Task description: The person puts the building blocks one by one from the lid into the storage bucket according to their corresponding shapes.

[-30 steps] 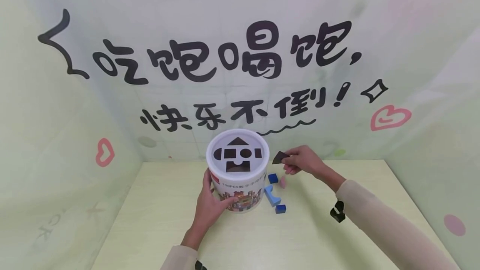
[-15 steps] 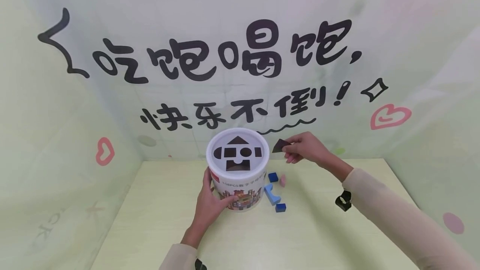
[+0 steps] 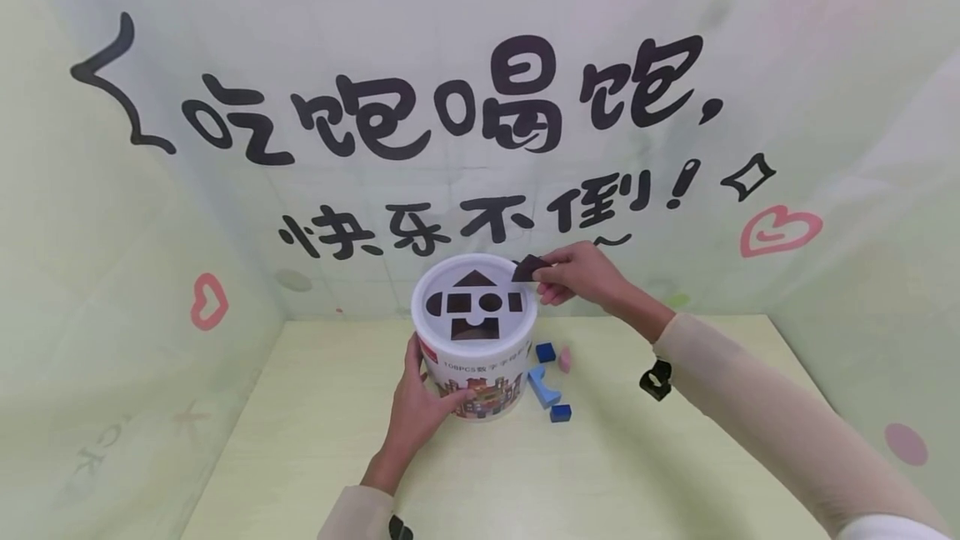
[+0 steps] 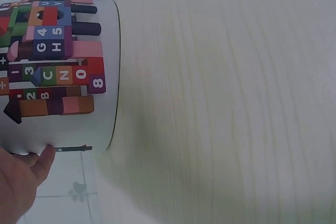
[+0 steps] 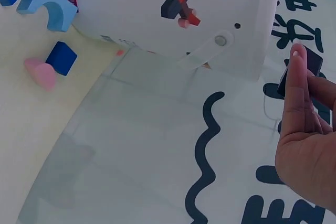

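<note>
A white toy-block bucket [image 3: 480, 373] stands upright on the table, its lid [image 3: 431, 332] cut with shaped holes: triangle, half circle, square, circle, small rectangle and arch. My left hand [image 3: 422, 407] grips the bucket's left side, thumb across the printed front. In the left wrist view that hand [image 4: 18, 182] shows at the bucket's printed wall. Between thumb and fingers, my right hand [image 3: 581, 273] pinches a dark triangular block [image 3: 529, 267] above the lid's right rim. The right wrist view shows this block [image 5: 315, 62] partly hidden behind the fingers.
Right of the bucket lie a light blue arch block [image 3: 543, 388], two dark blue blocks, one nearer the front [image 3: 561, 413], and a pink rounded block [image 5: 41, 73]. A printed cloth wall [image 3: 480, 182] rises behind the table [image 3: 615, 457].
My right hand has risen and moved left with the triangular block, from beside the bucket to over the lid's right rim. The left hand and bucket have stayed in place.
</note>
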`<control>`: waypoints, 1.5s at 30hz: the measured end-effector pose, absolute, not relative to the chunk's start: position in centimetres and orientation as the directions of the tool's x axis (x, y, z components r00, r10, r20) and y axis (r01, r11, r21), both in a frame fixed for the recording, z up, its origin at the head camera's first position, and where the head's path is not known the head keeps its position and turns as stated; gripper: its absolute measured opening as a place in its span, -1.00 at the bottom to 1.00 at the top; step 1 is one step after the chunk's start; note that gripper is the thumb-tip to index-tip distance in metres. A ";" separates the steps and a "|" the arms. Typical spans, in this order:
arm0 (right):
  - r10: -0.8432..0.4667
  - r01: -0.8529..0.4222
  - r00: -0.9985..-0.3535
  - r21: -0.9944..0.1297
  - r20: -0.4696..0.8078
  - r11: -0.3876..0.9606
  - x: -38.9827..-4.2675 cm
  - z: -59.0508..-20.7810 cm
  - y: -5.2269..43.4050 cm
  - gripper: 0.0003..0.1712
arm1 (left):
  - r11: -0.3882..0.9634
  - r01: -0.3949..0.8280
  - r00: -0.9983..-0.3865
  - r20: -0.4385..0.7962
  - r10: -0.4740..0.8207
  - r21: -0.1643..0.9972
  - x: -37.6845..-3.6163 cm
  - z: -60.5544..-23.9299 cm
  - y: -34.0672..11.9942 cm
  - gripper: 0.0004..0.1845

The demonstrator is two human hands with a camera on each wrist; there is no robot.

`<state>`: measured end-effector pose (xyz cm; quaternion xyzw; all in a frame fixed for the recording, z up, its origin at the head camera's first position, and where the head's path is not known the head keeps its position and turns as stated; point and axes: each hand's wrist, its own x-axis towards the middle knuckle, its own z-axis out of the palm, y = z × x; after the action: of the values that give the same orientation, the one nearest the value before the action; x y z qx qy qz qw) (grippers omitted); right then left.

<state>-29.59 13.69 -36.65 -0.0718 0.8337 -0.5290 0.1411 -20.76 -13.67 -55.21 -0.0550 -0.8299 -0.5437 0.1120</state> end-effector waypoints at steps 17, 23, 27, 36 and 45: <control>-0.266 0.080 -0.944 -0.918 -0.196 0.390 -30.8 -38.1 8.3 -0.71 | 0.418 0.198 -0.972 0.233 -0.033 0.887 -20.6 -55.5 -13.9 0.33; -0.246 0.083 -0.949 -0.912 -0.195 0.403 -30.8 -38.1 6.9 -0.75 | 0.415 0.207 -0.970 0.240 -0.028 0.886 -20.6 -55.2 -13.7 0.33; -0.232 0.080 -0.953 -0.900 -0.195 0.429 -30.7 -38.1 6.1 -0.78 | 0.410 0.205 -0.972 0.233 -0.020 0.889 -20.7 -55.1 -13.6 0.32; -0.198 0.042 -0.969 -0.889 -0.147 0.456 -31.2 -39.0 5.4 -0.80 | 0.414 0.199 -0.975 0.223 -0.011 0.888 -20.7 -55.1 -13.6 0.31; -0.182 0.059 -0.972 -0.901 -0.150 0.429 -31.2 -38.9 5.9 -0.74 | 0.414 0.209 -0.972 0.236 -0.015 0.886 -20.7 -55.0 -13.8 0.32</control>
<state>-31.16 5.87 -38.90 -0.0367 0.8377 -0.5331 0.1127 -20.71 -13.79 -54.98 -0.0580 -0.8343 -0.5383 0.1039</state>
